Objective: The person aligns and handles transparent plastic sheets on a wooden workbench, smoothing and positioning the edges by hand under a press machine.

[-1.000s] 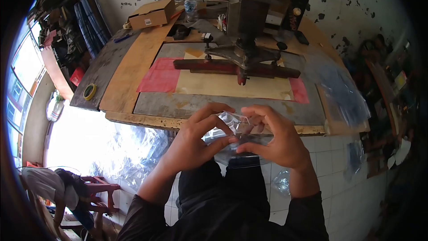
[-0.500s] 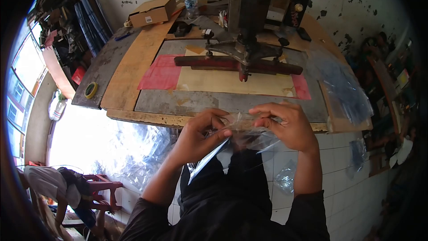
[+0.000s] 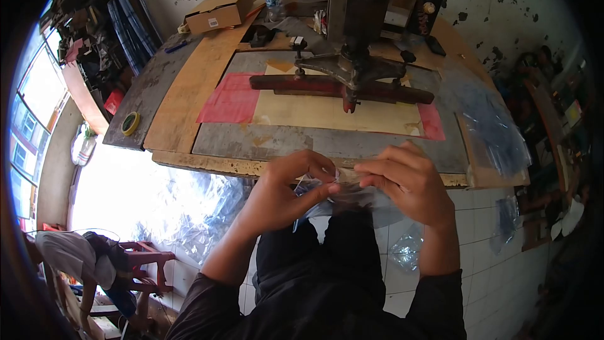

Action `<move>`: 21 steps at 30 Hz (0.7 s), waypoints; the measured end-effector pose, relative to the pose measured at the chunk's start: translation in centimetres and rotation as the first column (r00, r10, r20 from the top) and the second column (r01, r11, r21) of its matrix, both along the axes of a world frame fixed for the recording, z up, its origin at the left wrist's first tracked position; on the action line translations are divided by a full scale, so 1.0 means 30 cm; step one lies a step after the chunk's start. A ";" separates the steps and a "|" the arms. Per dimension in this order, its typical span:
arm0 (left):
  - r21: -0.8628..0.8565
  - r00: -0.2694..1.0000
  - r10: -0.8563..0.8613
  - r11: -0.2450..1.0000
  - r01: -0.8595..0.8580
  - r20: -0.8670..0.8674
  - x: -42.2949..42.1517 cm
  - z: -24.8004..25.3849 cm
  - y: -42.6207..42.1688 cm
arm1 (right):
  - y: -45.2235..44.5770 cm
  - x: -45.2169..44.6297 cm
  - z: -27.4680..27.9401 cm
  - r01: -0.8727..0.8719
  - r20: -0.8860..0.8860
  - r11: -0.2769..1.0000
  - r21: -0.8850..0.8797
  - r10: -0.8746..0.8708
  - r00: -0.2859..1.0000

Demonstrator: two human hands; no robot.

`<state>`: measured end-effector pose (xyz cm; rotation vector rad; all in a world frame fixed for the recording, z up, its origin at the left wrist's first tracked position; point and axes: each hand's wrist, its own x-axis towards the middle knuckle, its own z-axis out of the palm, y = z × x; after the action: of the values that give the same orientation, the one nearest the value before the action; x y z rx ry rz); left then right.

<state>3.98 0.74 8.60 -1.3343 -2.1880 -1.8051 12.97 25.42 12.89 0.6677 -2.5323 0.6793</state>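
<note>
Just in front of the table's near edge, a thin clear plastic sheet (image 3: 362,200) hangs over my lap between my two hands. Thumb and fingers of my left hand (image 3: 292,182) pinch its gathered upper part. My right hand (image 3: 409,182) has its fingertips closed on the other side of the plastic. The sheet is see-through, so its outline is hard to make out. Beyond my hands stands a heavy metal press (image 3: 352,66) with a long dark red bar. Under the bar lies a pale yellow sheet (image 3: 302,113) with pink ends.
A cardboard box (image 3: 219,11), a water bottle (image 3: 273,0) and a roll of yellow tape (image 3: 130,124) are on the table. Clear plastic sheets (image 3: 497,132) lie at its right. A heap of plastic (image 3: 214,208) covers the floor at left, near another person (image 3: 78,258) by a red stool (image 3: 151,264).
My left hand has moved slightly right, closer to my right hand. The plastic has shifted and its bright folded edge below my left hand shows less. The whole view has tilted slightly.
</note>
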 end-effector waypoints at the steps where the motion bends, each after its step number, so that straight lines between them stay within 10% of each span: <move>1: -0.015 1.000 -0.017 1.000 0.017 0.006 0.001 -0.006 0.002 | 0.007 0.000 0.000 0.000 0.000 1.000 0.000 0.000 1.000; 9: -0.010 0.996 0.002 1.000 -0.003 -0.089 0.002 -0.068 0.025 | 0.019 -0.038 -0.003 0.012 -0.100 1.000 0.023 -0.010 0.995; 11: 0.181 0.963 0.032 0.980 -0.083 0.268 0.002 -0.113 0.035 | -0.005 -0.034 0.001 0.100 -0.267 0.995 -0.006 -0.098 0.959; 15: 0.393 0.895 0.070 0.882 -0.262 0.440 -0.046 -0.111 -0.024 | 0.018 0.130 -0.019 0.264 -0.456 0.927 -0.266 -0.362 0.813; 18: 0.372 0.882 0.173 0.858 -0.353 0.439 -0.075 -0.121 -0.093 | 0.083 0.329 -0.143 -0.072 0.083 0.876 -0.476 0.127 0.988; 21: 0.449 0.852 0.282 0.752 -0.482 0.442 -0.084 -0.125 -0.099 | 0.053 0.414 -0.275 0.004 0.675 0.866 -0.501 0.388 0.628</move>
<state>1.46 -2.22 4.85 -0.4202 -1.6567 -2.3417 25.39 27.01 4.63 0.5545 -2.8206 1.9417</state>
